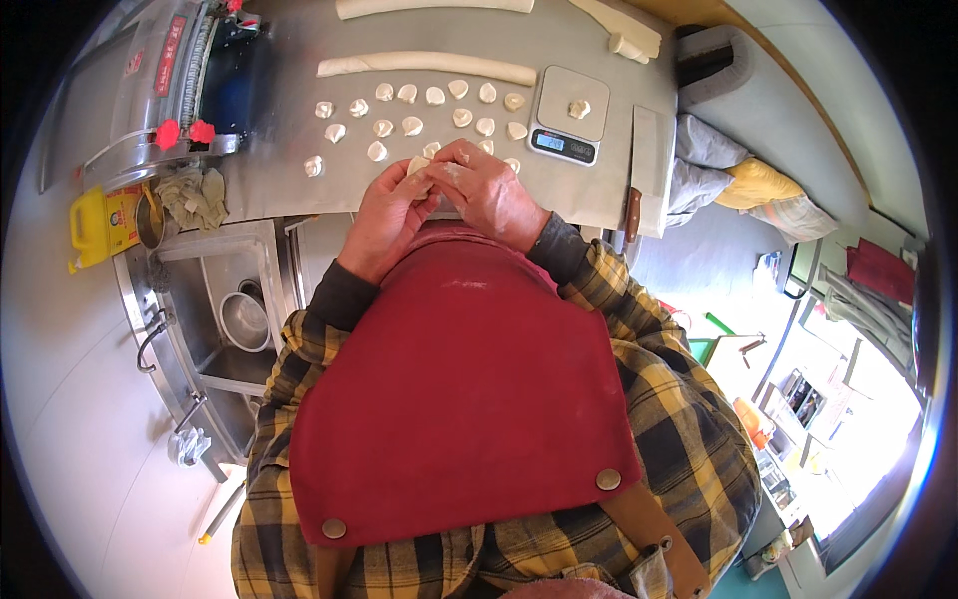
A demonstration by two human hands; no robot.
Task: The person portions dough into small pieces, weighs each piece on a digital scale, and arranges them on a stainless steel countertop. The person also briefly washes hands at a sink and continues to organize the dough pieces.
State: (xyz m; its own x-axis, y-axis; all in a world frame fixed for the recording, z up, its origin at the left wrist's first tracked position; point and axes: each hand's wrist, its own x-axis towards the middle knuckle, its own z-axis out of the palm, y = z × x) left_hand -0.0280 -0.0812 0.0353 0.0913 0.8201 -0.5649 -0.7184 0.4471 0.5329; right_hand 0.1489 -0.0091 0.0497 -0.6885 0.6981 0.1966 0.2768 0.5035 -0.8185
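Note:
Close to the front edge of the metal worktop [281,183], my left hand [394,213] pinches a small dough piece [418,165]. My floury right hand [490,183] meets it there, its fingers on the same piece and partly covering it. Beyond my hands lie several small shaped dough pieces [412,126] in loose rows; some are hidden behind my fingers. A long dough roll [426,66] stretches across behind them. To the right stands a digital kitchen scale [572,142] with one dough lump [579,109] on its plate and its display lit.
A dough sheeting machine [179,90] stands at the left, near a crumpled cloth [193,198] and a yellow jug [93,224]. A cleaver [645,165] lies at the right edge, its wooden handle towards me. The steel sink [217,258] at lower left holds a metal pot [245,322].

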